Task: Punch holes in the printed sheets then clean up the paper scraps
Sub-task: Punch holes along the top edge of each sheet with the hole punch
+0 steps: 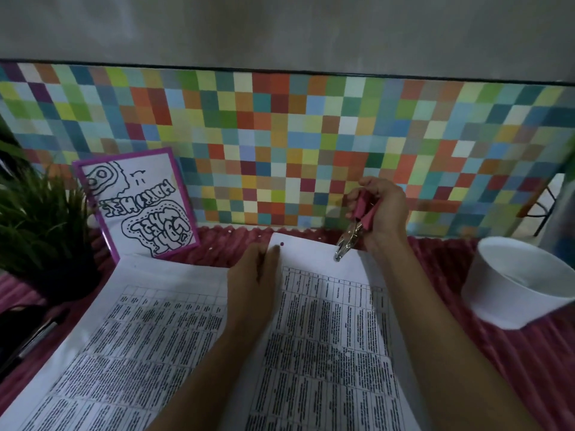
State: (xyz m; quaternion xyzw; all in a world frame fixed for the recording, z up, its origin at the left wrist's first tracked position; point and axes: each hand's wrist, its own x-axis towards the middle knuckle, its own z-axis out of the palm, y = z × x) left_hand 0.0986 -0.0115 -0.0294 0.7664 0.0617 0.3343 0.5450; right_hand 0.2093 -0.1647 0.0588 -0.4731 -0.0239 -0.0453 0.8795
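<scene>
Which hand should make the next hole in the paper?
Right. The right hand grips the pink hole punch, its metal tip at the top edge of the sheet. The left hand lies flat, pressing it.

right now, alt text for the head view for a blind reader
The right hand grips a pink-handled hole punch, its metal head at the top edge of a printed sheet, while the left hand presses flat on it beside a punched hole. A second sheet, framed drawing, plant and white bowl are nearby.
</scene>
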